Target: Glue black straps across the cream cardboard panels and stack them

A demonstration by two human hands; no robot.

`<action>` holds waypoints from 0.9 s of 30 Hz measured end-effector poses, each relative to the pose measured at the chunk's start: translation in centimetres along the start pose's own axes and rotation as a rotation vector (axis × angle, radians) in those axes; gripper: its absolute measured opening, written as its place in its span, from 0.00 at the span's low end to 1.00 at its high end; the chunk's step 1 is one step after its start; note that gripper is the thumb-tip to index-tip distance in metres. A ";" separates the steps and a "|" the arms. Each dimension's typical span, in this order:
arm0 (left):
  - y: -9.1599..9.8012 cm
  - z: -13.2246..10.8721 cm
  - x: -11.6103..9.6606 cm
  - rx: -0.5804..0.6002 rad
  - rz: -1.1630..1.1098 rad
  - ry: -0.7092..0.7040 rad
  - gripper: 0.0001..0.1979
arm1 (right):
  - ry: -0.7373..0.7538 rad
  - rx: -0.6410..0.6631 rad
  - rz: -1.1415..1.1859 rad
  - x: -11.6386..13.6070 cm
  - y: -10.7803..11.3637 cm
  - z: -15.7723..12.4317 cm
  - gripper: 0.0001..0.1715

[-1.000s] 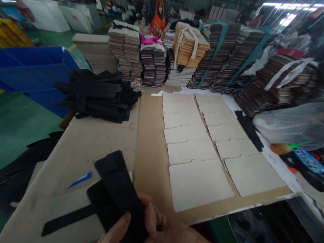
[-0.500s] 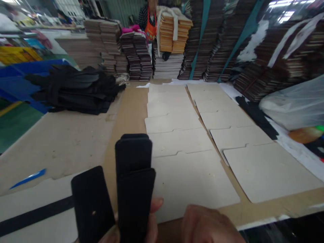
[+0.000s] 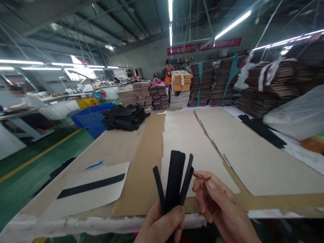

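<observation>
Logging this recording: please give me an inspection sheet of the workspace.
Surface: table with brown board; pale panels overlap in two columns.
Work pieces: black strips fanned upright; a single strip lies on a separate panel.
Clutter: slim blue object; heaped black pieces at far left.
Hands: left hand grips the black strips; right hand close beside, contact unclear.
Cables: nothing seen on the table.
Surroundings: stacked bundles, blue bin, a person.
</observation>
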State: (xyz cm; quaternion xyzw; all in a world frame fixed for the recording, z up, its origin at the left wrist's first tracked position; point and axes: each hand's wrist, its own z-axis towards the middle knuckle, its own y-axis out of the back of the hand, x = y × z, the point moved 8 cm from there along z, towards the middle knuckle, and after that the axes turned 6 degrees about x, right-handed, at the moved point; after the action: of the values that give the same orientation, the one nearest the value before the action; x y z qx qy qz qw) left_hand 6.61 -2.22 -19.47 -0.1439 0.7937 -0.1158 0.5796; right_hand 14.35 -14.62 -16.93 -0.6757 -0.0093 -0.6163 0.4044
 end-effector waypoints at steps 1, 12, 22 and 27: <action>-0.1 0.0 0.0 0.006 0.049 -0.025 0.32 | 0.008 0.002 -0.002 0.0 -0.1 -0.5 0.23; -3.9 -2.9 -2.1 -0.110 0.766 -0.330 0.22 | 0.412 -0.144 -0.534 4.5 -2.4 -7.1 0.15; -6.3 -4.8 1.4 0.048 0.491 -0.237 0.31 | 0.186 -0.154 -0.203 1.8 0.6 -8.7 0.19; -5.3 -5.5 3.4 0.204 0.181 -0.026 0.26 | 0.230 -0.319 0.094 2.1 3.1 -10.0 0.23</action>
State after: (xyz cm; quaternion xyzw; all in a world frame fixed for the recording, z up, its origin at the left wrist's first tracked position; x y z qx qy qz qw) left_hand 0.87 -8.26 -18.96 -0.0137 0.7801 -0.1412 0.6094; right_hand 8.15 -23.32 -17.69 -0.6559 0.1662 -0.6636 0.3192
